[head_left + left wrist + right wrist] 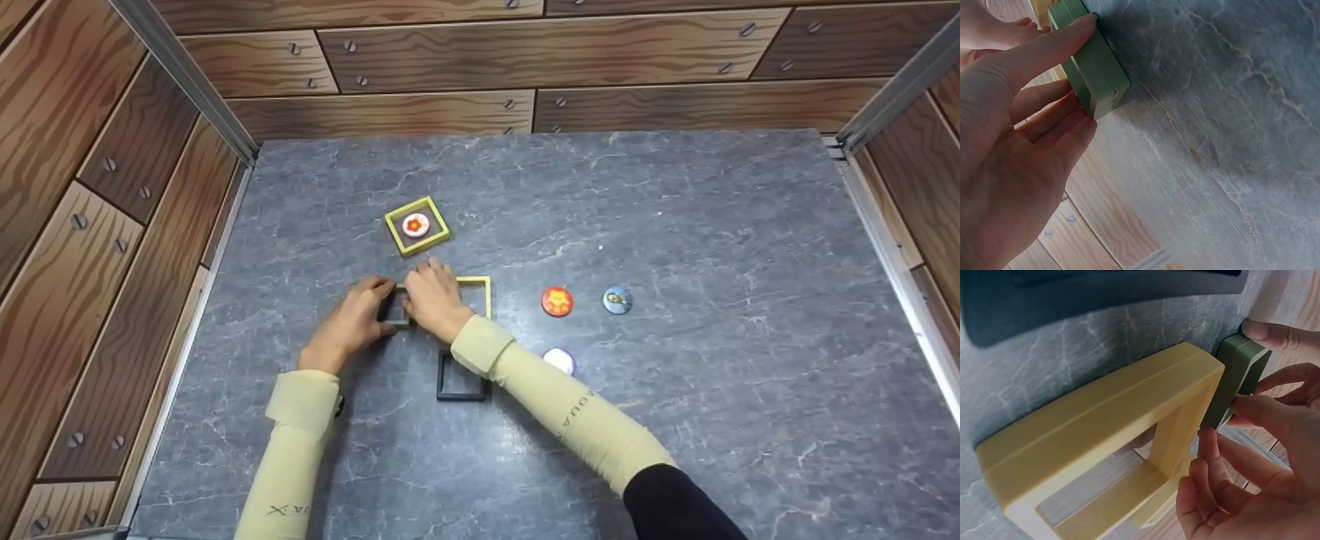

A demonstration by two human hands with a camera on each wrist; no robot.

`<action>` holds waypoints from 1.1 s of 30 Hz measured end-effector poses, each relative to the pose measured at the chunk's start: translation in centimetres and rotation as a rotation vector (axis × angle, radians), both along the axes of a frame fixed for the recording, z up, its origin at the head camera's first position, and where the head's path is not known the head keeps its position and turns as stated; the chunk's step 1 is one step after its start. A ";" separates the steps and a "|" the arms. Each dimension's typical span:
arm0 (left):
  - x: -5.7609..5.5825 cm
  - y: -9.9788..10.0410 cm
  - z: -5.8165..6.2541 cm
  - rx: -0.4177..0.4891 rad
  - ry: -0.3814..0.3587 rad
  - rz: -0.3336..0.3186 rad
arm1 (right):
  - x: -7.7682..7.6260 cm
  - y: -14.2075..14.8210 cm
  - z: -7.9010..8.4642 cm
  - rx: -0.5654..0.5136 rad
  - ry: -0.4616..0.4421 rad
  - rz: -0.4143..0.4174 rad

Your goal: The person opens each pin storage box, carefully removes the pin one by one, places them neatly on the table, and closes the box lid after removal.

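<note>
My left hand (346,321) grips a small green square frame (400,324) by its left side. In the left wrist view the thumb lies along one outer face of the green frame (1100,64), fingers on the opposite side. My right hand (435,295) is at the frame's right side, thumb and curled fingers pinching it in the right wrist view. Right beside it on the table is a yellow square frame (1100,405), partly hidden by the right hand in the head view. A black frame (461,397) lies just below, under the right forearm.
Farther back sits another yellow frame (437,240) around a white badge with a red flower (415,225). To the right lie a red flower badge (557,301), a blue badge (617,301) and a white badge (559,361), partly covered by the sleeve. Wood-patterned walls (525,52) border the table.
</note>
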State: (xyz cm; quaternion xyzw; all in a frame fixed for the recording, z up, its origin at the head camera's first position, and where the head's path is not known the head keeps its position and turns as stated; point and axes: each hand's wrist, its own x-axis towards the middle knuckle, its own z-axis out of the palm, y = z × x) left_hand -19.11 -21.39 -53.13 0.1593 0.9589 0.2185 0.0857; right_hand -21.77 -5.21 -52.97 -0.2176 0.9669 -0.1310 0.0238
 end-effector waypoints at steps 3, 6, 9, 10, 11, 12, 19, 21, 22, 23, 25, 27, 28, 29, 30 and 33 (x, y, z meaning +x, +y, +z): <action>0.0 0.0 -0.1 0.014 0.014 -0.010 | 0.0 0.1 -0.1 -0.002 0.000 -0.011; -0.1 0.1 -0.2 0.021 0.019 -0.017 | 0.0 0.1 -0.1 -0.004 0.007 -0.017; -0.1 0.3 -0.2 0.026 0.011 -0.017 | 0.1 0.3 -0.2 -0.020 0.015 -0.013; -0.1 0.3 -0.2 0.030 0.008 -0.018 | 0.1 0.4 -0.2 -0.026 0.018 -0.010; -0.2 0.4 -0.2 0.032 0.003 -0.020 | 0.1 0.4 -0.3 -0.036 0.016 -0.009; -0.2 0.4 -0.1 0.033 -0.007 -0.019 | 0.1 0.5 -0.3 -0.044 0.014 -0.009; -0.5 0.6 1.0 -0.016 -0.086 0.005 | -0.4 1.3 0.0 -0.100 -0.005 -0.018; -0.7 0.7 1.5 -0.035 -0.080 0.004 | -0.6 1.5 0.1 -0.120 0.002 -0.024; -0.8 0.7 1.7 -0.039 -0.077 0.004 | -0.7 1.7 0.1 -0.129 0.004 -0.028; -1.0 0.8 2.0 -0.042 -0.073 0.007 | -0.9 1.9 0.1 -0.137 0.006 -0.031; -1.4 1.0 2.4 -0.038 -0.058 0.010 | -1.1 2.3 0.1 -0.156 0.006 -0.039; -2.0 1.2 2.6 -0.028 -0.042 0.014 | -1.4 2.8 0.2 -0.180 -0.001 -0.046; -2.3 1.2 2.8 -0.025 -0.034 0.017 | -1.6 3.0 0.2 -0.193 -0.008 -0.051; -2.7 1.3 2.9 -0.028 -0.023 0.019 | -1.7 3.3 0.2 -0.210 -0.011 -0.056; -3.1 1.3 3.0 -0.032 -0.018 0.021 | -1.9 3.5 0.3 -0.228 -0.018 -0.061; -4.4 1.5 3.1 -0.042 -0.018 0.032 | -2.4 4.1 0.4 -0.278 -0.034 -0.082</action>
